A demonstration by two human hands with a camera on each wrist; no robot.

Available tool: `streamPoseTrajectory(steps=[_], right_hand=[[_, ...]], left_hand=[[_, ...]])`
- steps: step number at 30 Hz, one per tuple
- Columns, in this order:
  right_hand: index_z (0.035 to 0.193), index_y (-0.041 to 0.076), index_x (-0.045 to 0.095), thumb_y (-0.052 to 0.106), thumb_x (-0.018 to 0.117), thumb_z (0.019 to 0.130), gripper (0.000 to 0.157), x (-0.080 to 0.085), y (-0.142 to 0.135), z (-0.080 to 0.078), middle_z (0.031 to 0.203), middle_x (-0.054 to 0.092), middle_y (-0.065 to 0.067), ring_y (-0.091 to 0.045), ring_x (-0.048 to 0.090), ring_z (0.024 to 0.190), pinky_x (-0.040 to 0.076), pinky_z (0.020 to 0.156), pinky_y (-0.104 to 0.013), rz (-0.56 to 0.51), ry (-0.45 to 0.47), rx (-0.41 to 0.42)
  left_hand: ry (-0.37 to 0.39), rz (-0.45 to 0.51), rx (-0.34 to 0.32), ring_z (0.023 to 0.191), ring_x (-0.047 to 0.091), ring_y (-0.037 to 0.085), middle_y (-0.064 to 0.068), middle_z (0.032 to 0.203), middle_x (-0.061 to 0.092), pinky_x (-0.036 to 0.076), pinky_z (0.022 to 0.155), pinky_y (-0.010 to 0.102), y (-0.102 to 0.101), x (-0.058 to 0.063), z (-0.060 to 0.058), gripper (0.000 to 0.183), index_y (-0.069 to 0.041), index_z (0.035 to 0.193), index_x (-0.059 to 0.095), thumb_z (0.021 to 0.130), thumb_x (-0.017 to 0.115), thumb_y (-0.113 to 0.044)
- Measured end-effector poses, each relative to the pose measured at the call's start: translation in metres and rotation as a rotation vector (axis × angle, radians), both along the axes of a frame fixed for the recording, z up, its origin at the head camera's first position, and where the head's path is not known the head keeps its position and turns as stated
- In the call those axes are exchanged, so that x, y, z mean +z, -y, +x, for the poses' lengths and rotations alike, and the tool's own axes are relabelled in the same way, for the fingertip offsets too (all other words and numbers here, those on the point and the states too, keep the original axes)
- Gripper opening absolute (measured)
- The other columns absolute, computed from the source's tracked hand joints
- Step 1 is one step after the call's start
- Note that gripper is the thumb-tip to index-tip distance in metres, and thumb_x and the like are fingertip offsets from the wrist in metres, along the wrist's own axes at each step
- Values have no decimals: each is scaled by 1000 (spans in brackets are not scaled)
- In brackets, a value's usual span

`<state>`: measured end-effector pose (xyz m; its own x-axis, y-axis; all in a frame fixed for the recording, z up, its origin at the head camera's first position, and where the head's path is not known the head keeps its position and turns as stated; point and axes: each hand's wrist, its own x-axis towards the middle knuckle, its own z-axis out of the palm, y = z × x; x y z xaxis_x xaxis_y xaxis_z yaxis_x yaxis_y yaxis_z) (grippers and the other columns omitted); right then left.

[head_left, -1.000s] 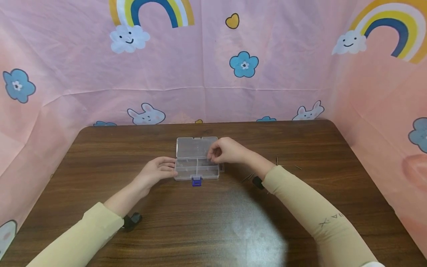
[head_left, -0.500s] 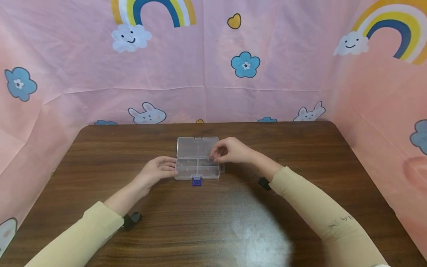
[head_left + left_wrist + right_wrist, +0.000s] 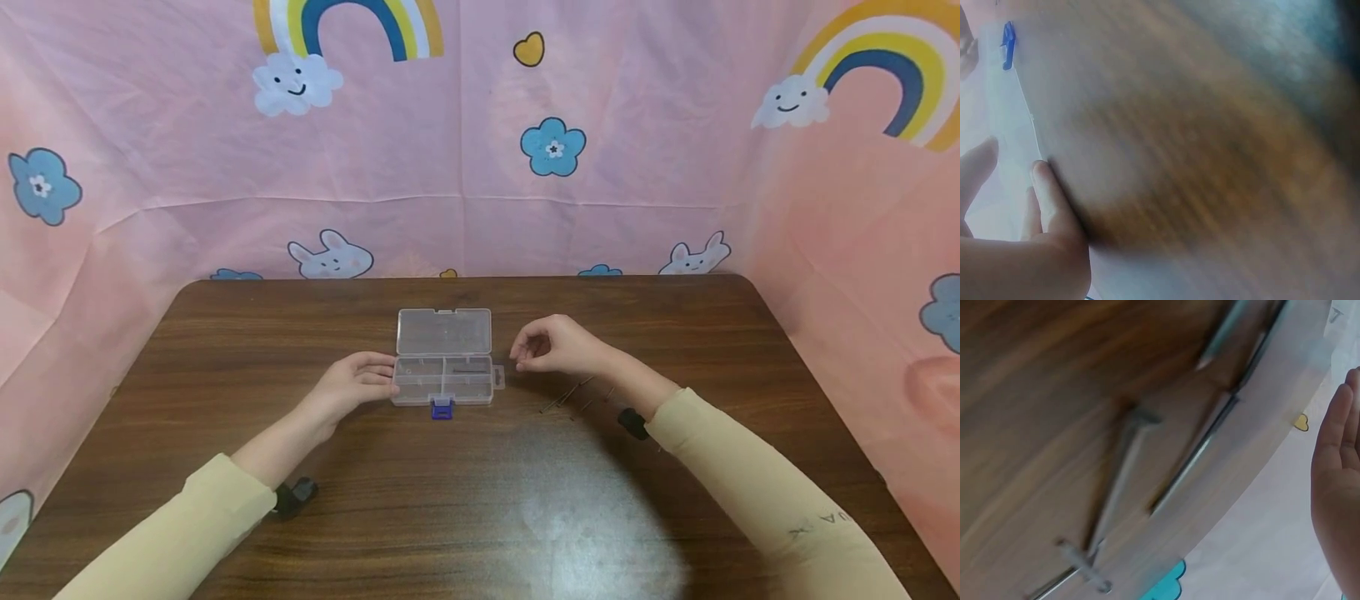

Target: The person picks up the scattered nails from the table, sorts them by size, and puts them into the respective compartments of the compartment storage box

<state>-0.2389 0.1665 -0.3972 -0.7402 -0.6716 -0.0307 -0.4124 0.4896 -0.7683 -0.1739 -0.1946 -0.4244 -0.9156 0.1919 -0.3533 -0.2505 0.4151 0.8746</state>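
Across the lower corners reach two cream fabric sleeves (image 3: 161,533), above a glossy brown wood-grain table (image 3: 420,508). Right of centre, thin metal nails (image 3: 1119,465) lie scattered, slim and straight, under the right forearm; a brush of that wrist could roll them away. Near them, the right hand (image 3: 558,346) has loosely curled fingers, with nothing visible in them. Left of centre, the left hand (image 3: 348,390) touches the box's left end with its fingers extended, not gripping; too hard a push could slide the light box. That clear plastic box (image 3: 472,402), mid-frame, is rectangular and divided, with a blue latch (image 3: 442,411) in front; a dark, slender nail (image 3: 469,371) lies in its back-right compartment. Its flat lid (image 3: 444,332) is folded back. Behind hangs creased pink cloth (image 3: 405,158).
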Motion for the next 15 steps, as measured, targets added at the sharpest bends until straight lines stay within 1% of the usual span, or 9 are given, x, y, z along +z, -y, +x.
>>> streamPoseTrajectory(steps=[5,10,15], right_hand=[[103,-1,77,2,78,93,11,-1,-13,6,94,78,-9,-14,69,84,61,78,-27,11,34,3],[103,1,78,4,79,93,11,-5,-23,9,93,78,-7,-14,69,84,61,79,-29,25,29,34],[103,2,78,5,81,92,11,-9,-31,12,95,77,-7,-13,69,85,62,79,-27,32,20,58]], left_hand=[[-3,0,-2,133,63,37,27,149,59,44,118,57,-1,1,0,64,4,152,47,98,75,-17],[-12,-1,-5,133,63,37,28,149,59,45,118,57,0,1,1,64,4,152,47,98,75,-17],[-3,1,1,133,63,37,27,149,59,44,118,58,-1,1,1,64,3,152,47,98,75,-17]])
